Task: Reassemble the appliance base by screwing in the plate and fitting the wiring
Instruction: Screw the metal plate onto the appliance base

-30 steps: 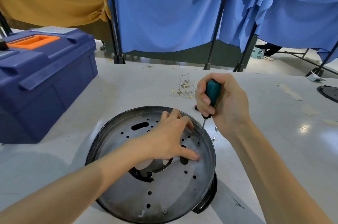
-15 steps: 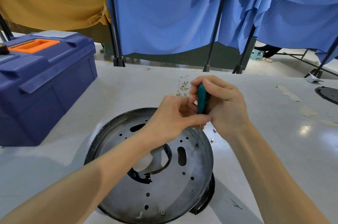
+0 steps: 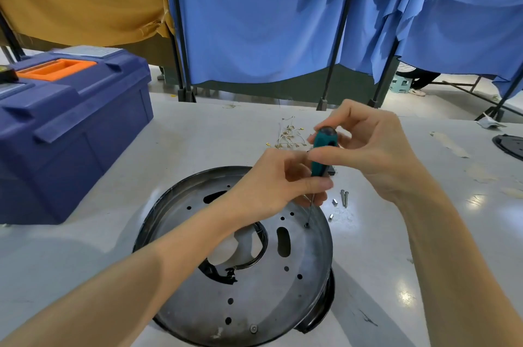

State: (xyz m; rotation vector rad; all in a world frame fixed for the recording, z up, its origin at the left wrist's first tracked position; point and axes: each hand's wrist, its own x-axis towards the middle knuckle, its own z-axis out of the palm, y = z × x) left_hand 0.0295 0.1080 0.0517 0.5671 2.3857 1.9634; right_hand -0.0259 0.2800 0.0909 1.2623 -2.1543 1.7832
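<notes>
A toolbox (image 3: 70, 125) sits left of the round plate (image 3: 254, 290), which lies flat. Over the plate's far right edge, the left hand (image 3: 271, 182) pinches the screwdriver (image 3: 322, 154) low on its handle. The right hand (image 3: 376, 154) pinches the handle's top between thumb and fingertips. The screwdriver stands nearly upright, tip down on a screw (image 3: 306, 225) in the plate. Wiring (image 3: 288, 137) lies beyond the plate, and loose screws (image 3: 343, 198) lie just right of it.

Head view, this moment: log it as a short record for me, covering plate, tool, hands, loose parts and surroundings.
Base: round metal plate lying on the table
Tool: screwdriver, nearly upright, tip down on the plate near its far right rim
Hands: right hand pinches the handle top; left hand holds its lower end
Loose parts: screws beside the plate; wires behind it
Surroundings: blue toolbox at left
</notes>
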